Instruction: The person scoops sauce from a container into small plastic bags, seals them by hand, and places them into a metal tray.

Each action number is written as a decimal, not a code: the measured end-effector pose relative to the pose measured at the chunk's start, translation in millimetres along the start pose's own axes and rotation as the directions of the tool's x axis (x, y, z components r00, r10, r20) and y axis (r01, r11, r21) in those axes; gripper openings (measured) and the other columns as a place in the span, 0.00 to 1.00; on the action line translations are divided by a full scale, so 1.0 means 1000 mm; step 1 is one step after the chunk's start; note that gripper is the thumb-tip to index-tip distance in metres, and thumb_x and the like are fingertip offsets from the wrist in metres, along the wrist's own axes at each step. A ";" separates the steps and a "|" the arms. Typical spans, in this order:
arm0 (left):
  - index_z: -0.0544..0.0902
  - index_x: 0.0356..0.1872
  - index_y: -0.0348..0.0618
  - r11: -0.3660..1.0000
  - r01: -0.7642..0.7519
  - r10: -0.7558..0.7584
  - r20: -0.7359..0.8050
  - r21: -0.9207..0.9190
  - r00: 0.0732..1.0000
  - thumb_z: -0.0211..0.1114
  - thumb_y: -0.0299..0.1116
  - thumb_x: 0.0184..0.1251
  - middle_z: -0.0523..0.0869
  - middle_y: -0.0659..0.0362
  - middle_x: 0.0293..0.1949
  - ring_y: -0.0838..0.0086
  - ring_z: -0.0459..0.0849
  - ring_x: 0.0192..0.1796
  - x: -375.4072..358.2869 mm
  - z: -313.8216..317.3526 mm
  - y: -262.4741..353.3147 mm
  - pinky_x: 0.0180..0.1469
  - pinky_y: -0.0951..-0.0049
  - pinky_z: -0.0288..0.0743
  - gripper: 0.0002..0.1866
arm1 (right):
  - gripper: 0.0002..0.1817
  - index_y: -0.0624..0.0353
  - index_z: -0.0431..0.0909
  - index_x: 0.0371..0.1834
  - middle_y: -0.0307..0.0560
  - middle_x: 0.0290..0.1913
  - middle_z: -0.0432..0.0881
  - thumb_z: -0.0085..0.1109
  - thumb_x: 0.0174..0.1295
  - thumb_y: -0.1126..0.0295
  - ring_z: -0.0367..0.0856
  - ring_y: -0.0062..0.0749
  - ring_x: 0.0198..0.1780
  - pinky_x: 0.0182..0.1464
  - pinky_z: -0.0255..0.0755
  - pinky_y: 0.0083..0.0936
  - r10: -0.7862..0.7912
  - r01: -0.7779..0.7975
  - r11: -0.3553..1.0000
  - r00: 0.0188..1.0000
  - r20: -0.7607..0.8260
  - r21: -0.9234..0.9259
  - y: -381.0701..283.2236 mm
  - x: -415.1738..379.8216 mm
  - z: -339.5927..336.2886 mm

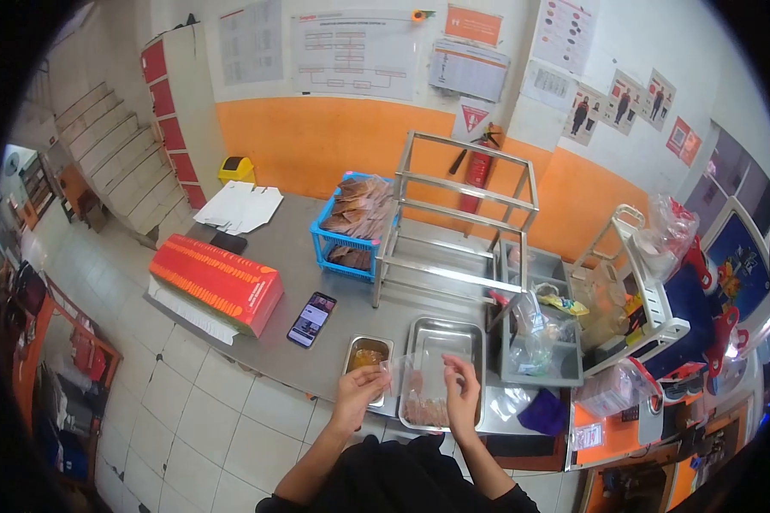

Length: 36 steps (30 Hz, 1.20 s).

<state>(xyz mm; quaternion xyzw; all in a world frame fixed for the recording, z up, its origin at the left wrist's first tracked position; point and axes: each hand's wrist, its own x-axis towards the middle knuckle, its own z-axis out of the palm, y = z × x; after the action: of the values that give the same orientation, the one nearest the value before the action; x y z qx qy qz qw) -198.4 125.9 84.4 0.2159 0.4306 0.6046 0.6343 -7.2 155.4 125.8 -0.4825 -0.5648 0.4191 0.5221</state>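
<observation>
My left hand (362, 392) pinches a small clear plastic bag (399, 374) between thumb and fingers, over the edge of a shallow metal tray. My right hand (462, 395) is raised over the right side of that metal tray (442, 328), its fingers partly bent and apart, with nothing visible in them. Several small clear packets with brownish contents (425, 412) lie in the near part of the tray. Just left of it stands a small metal pan (390, 344) holding a yellow-brown sauce-like filling (369, 356), partly covered by my left hand.
A phone (311, 320) lies on the steel table (274, 215) beside a red box (216, 284). Farther back are a blue basket (317, 238) of brown packets and a metal rack (464, 218). A grey bin (542, 374) with plastic bags and a purple cloth (544, 413) are at right.
</observation>
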 end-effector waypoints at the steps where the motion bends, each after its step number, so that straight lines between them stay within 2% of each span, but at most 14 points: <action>1: 0.81 0.48 0.33 1.000 0.002 -0.002 -0.041 -0.001 0.999 0.69 0.23 0.64 0.87 0.57 0.42 0.77 0.86 0.43 0.000 -0.002 0.000 0.47 0.80 0.79 0.12 | 0.14 0.60 0.80 0.52 0.45 0.42 0.81 0.62 0.63 0.73 0.78 0.33 0.49 0.55 0.68 0.28 -0.209 0.215 0.952 0.977 0.049 -0.217 -0.009 -0.002 0.003; 2: 0.80 0.48 0.34 1.000 0.005 -0.006 -0.042 -0.023 0.999 0.68 0.23 0.64 0.86 0.57 0.42 0.76 0.86 0.43 -0.001 -0.003 -0.001 0.46 0.80 0.80 0.12 | 0.15 0.59 0.80 0.51 0.46 0.40 0.80 0.64 0.61 0.73 0.78 0.34 0.49 0.56 0.68 0.29 -0.393 0.414 0.814 0.909 0.139 -0.408 -0.012 -0.003 0.008; 3: 0.80 0.48 0.34 0.999 0.010 -0.012 -0.040 -0.044 0.999 0.68 0.23 0.65 0.86 0.57 0.41 0.76 0.86 0.43 -0.002 -0.003 -0.001 0.45 0.79 0.81 0.12 | 0.17 0.59 0.81 0.48 0.49 0.36 0.78 0.69 0.55 0.73 0.78 0.35 0.44 0.52 0.71 0.28 -0.380 0.443 0.782 0.896 0.228 -0.438 -0.010 -0.006 0.015; 6: 0.79 0.47 0.34 0.997 0.027 -0.028 -0.023 -0.066 0.999 0.68 0.23 0.65 0.85 0.57 0.41 0.75 0.85 0.42 -0.005 0.000 -0.002 0.43 0.78 0.81 0.11 | 0.15 0.62 0.82 0.41 0.47 0.36 0.81 0.74 0.51 0.69 0.77 0.36 0.42 0.45 0.73 0.30 -0.117 0.222 0.940 0.923 0.366 -0.258 -0.015 -0.012 0.036; 9: 0.79 0.46 0.35 0.998 0.005 -0.007 -0.023 -0.057 1.000 0.67 0.22 0.65 0.85 0.57 0.40 0.75 0.85 0.41 -0.008 0.000 -0.005 0.43 0.78 0.81 0.10 | 0.15 0.64 0.83 0.42 0.48 0.33 0.80 0.74 0.51 0.74 0.83 0.33 0.34 0.39 0.77 0.27 -0.096 0.252 0.904 0.907 0.409 -0.347 -0.014 -0.011 0.040; 15: 0.79 0.45 0.35 0.998 -0.045 0.043 -0.026 -0.053 0.999 0.67 0.22 0.65 0.85 0.57 0.40 0.75 0.84 0.43 -0.008 -0.015 -0.017 0.46 0.76 0.80 0.10 | 0.10 0.69 0.83 0.39 0.48 0.32 0.84 0.69 0.57 0.76 0.86 0.31 0.34 0.42 0.80 0.25 0.040 -0.001 0.997 0.861 0.507 -0.078 0.004 -0.006 0.040; 18: 0.81 0.44 0.35 0.995 -0.098 0.097 -0.030 -0.025 0.995 0.68 0.20 0.64 0.86 0.58 0.39 0.77 0.84 0.43 -0.011 -0.014 -0.015 0.48 0.78 0.79 0.09 | 0.08 0.67 0.83 0.39 0.48 0.29 0.83 0.67 0.58 0.75 0.85 0.30 0.31 0.38 0.79 0.26 0.025 0.010 0.998 0.869 0.493 -0.070 0.003 -0.006 0.042; 21: 0.82 0.44 0.35 0.987 -0.160 0.160 0.018 0.015 0.987 0.68 0.20 0.63 0.87 0.58 0.39 0.78 0.84 0.43 -0.012 -0.013 -0.014 0.49 0.80 0.78 0.09 | 0.07 0.65 0.83 0.36 0.50 0.28 0.82 0.63 0.60 0.73 0.83 0.37 0.28 0.34 0.77 0.29 -0.015 0.218 0.909 0.868 0.496 -0.355 -0.025 -0.004 0.042; 28: 0.82 0.44 0.34 0.991 -0.126 0.125 -0.016 -0.056 0.992 0.69 0.22 0.64 0.87 0.59 0.40 0.78 0.84 0.43 -0.022 -0.010 -0.003 0.48 0.79 0.79 0.09 | 0.09 0.66 0.80 0.30 0.56 0.27 0.80 0.59 0.59 0.69 0.80 0.51 0.28 0.32 0.74 0.40 -0.179 0.406 0.828 0.845 0.505 -0.386 -0.022 -0.005 0.054; 30: 0.81 0.44 0.35 0.977 -0.211 0.213 -0.105 0.031 0.971 0.68 0.23 0.65 0.85 0.57 0.40 0.77 0.83 0.40 -0.026 -0.005 0.001 0.45 0.77 0.79 0.09 | 0.10 0.66 0.80 0.30 0.57 0.26 0.80 0.59 0.57 0.68 0.81 0.52 0.29 0.32 0.74 0.42 -0.266 0.490 0.742 0.842 0.470 -0.458 -0.012 0.002 0.056; 31: 0.81 0.44 0.35 0.965 -0.252 0.261 -0.147 0.076 0.954 0.68 0.24 0.65 0.85 0.57 0.40 0.77 0.83 0.39 -0.026 -0.004 0.004 0.43 0.76 0.79 0.08 | 0.10 0.64 0.80 0.28 0.55 0.25 0.81 0.60 0.57 0.66 0.81 0.51 0.28 0.33 0.74 0.43 -0.221 0.457 0.755 0.852 0.474 -0.470 -0.010 0.006 0.055; 32: 0.82 0.43 0.37 0.880 -0.350 0.405 -0.121 0.322 0.906 0.68 0.22 0.63 0.85 0.55 0.41 0.75 0.83 0.40 -0.025 -0.004 0.005 0.43 0.76 0.79 0.09 | 0.10 0.62 0.80 0.26 0.52 0.25 0.81 0.60 0.57 0.65 0.82 0.49 0.28 0.34 0.74 0.44 -0.175 0.424 0.767 0.860 0.479 -0.482 -0.009 0.011 0.053; 34: 0.85 0.42 0.41 0.521 -0.450 0.625 0.035 0.725 0.779 0.69 0.19 0.58 0.85 0.53 0.43 0.72 0.85 0.43 -0.025 -0.008 0.009 0.43 0.75 0.78 0.11 | 0.12 0.61 0.79 0.23 0.52 0.23 0.81 0.60 0.56 0.64 0.82 0.50 0.28 0.34 0.74 0.45 -0.096 0.384 0.773 0.857 0.506 -0.505 -0.011 0.015 0.054; 36: 0.85 0.40 0.42 0.282 -0.516 0.609 0.265 0.809 0.748 0.69 0.20 0.56 0.84 0.52 0.45 0.67 0.85 0.45 -0.026 -0.009 0.018 0.45 0.71 0.78 0.10 | 0.13 0.63 0.79 0.21 0.55 0.21 0.80 0.61 0.54 0.64 0.81 0.53 0.27 0.32 0.74 0.43 -0.030 0.370 0.766 0.838 0.545 -0.526 -0.014 0.020 0.055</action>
<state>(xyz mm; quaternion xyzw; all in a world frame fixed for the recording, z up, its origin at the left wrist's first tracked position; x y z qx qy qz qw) -213.5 102.2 101.2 0.6026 0.5918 0.5081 0.1688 -63.4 174.1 137.8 -0.4316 -0.8358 0.2639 0.2131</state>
